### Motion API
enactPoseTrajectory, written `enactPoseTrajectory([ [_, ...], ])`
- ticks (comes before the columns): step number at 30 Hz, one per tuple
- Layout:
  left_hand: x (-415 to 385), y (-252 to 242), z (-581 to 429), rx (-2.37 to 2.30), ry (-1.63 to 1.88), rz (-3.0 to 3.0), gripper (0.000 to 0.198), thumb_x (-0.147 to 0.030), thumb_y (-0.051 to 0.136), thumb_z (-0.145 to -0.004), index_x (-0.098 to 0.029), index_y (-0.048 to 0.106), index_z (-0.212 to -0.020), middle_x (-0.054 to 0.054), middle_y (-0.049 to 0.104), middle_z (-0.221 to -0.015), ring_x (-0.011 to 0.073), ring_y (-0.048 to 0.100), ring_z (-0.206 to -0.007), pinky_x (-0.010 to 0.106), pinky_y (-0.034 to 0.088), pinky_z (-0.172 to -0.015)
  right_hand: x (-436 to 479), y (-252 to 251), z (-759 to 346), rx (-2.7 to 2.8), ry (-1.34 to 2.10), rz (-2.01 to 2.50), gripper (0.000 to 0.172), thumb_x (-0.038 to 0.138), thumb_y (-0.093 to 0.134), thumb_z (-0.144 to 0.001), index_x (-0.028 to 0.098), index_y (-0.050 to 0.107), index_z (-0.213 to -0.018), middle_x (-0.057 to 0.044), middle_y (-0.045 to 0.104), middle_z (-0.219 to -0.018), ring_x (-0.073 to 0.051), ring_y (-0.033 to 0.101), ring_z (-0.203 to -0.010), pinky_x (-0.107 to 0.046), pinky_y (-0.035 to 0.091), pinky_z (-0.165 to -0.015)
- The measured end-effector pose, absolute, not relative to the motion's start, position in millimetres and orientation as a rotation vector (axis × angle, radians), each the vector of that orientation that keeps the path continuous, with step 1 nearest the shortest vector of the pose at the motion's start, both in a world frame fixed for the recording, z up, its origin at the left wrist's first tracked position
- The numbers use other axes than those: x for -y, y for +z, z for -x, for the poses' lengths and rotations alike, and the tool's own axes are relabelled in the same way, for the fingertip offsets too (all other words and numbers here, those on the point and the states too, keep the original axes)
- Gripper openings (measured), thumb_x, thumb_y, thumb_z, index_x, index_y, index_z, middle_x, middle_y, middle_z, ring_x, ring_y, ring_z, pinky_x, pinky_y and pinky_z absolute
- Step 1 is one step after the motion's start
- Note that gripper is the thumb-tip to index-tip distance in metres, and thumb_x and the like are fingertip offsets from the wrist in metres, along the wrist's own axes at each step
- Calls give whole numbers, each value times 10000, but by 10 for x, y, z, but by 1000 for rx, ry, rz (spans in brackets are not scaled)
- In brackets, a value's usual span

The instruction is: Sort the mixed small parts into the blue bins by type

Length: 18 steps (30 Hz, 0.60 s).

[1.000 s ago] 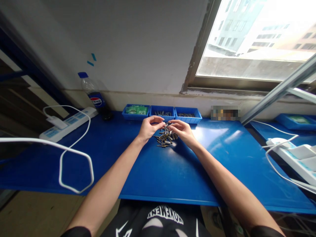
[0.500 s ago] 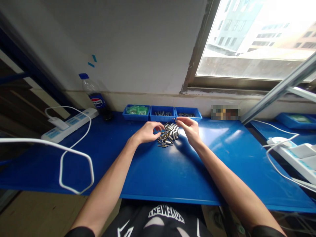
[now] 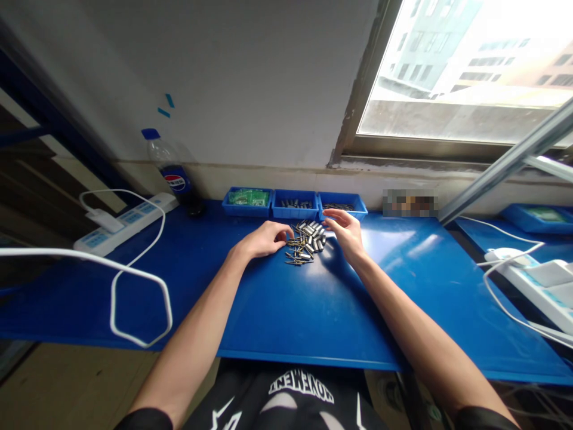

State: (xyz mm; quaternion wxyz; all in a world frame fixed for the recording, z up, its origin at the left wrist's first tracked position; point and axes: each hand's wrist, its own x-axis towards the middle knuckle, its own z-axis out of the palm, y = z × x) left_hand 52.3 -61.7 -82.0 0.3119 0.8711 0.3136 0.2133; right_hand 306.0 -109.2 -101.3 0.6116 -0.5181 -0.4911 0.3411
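A pile of small metal pins and sleeves (image 3: 307, 242) lies on the blue table (image 3: 286, 310), just in front of three small blue trays. My left hand (image 3: 262, 239) rests on the table at the pile's left edge, its fingertips curled together onto the parts; what they pinch is too small to make out. My right hand (image 3: 348, 234) hovers at the pile's right side, close to the right tray (image 3: 342, 206), with its fingers apart and nothing in them.
The left tray (image 3: 247, 197) holds green boards and the middle tray (image 3: 295, 205) holds metal parts. A cola bottle (image 3: 172, 173) stands at the back left beside a white power strip (image 3: 120, 224) with a looping cable (image 3: 134, 298). Another strip (image 3: 537, 280) lies at the right.
Both hands have come down from a shared pinch above the pile and moved apart. The right hand went towards the right tray and opened; the left dropped onto the pile's edge.
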Motion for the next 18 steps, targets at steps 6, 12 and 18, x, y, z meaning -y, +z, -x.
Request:
enactPoseTrajectory([
  [6, 599, -851, -613, -932, 848, -2348, 256, -174, 611, -892, -193, 803, -1061, 84, 757, -998, 192, 703, -852, 307, 562, -821, 1105, -1017, -3055, 1134, 812, 1183, 336, 384, 757, -782, 186, 748, -1054, -104, 779, -1080, -219, 732, -844, -368, 579, -761],
  [12, 691, -801, -756, -886, 1078, -2054, 222, -215, 685, -880, -182, 759, -1086, 70, 761, -975, 194, 726, -863, 317, 599, -829, 1166, -943, -2979, 1221, 869, 1149, 332, 437, 767, -803, 213, 752, -1047, -72, 792, -966, -223, 729, -821, -378, 588, -788],
  [18, 763, -767, -818, -835, 1201, -2078, 311, -196, 769, -822, -187, 698, -1125, 66, 706, -1023, 151, 705, -770, 284, 604, -749, 1246, -845, -2898, 1336, 1004, 1121, 396, 502, 798, -789, 241, 761, -1084, -37, 787, -870, -219, 719, -776, -377, 593, -776],
])
